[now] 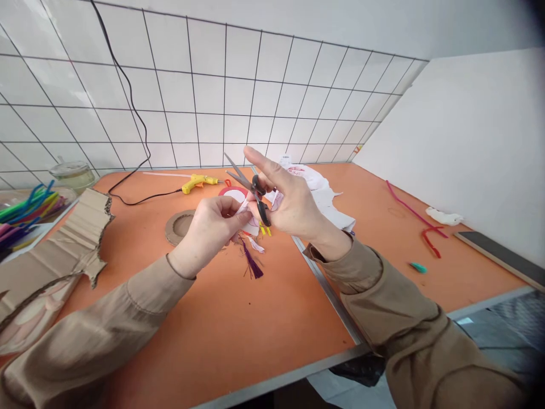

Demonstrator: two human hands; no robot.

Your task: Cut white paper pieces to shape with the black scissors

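A torn cardboard sheet (55, 238) lies at the far left of the orange table (238, 329), then a cardboard ring (171, 229); the left hand (208, 230) pinches a small white piece (252, 228) above a purple tassel (252, 264), and the right hand (296, 204) grips black-handled scissors (248, 183), blades parted, before white cloth (330, 205)

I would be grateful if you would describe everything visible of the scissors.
The scissors have slim grey blades that look like metal and black handle loops that look like plastic. The blades stand apart, tips pointing up and left in the picture. The right hand holds them by the handles, which are partly hidden, above the orange table and close to the left hand.
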